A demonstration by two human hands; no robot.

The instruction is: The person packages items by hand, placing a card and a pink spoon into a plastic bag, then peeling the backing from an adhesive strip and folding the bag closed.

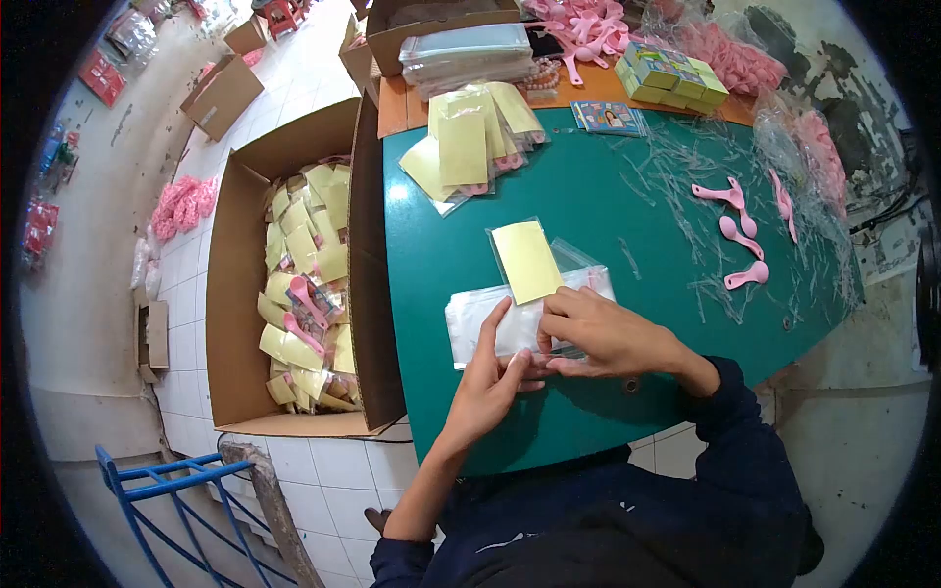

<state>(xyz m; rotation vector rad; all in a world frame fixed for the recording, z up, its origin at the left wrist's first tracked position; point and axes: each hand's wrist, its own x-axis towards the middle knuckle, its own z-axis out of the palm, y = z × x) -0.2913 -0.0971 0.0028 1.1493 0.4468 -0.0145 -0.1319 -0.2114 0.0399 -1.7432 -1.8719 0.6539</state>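
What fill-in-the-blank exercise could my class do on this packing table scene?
1. The left hand and right hand both rest on a stack of clear plastic ____.
2. The card just beyond the right hand is ____.
3. The loose spoons on the green table are ____.
4. The packs left of the table lie in an open cardboard ____.
Missing words: bags; yellow; pink; box.

Card [527, 261] lies on bags [470, 328]; box [235, 294] left of table [608, 196].

L hand [487, 377] + R hand [603, 338] hold clear bags [469, 328].
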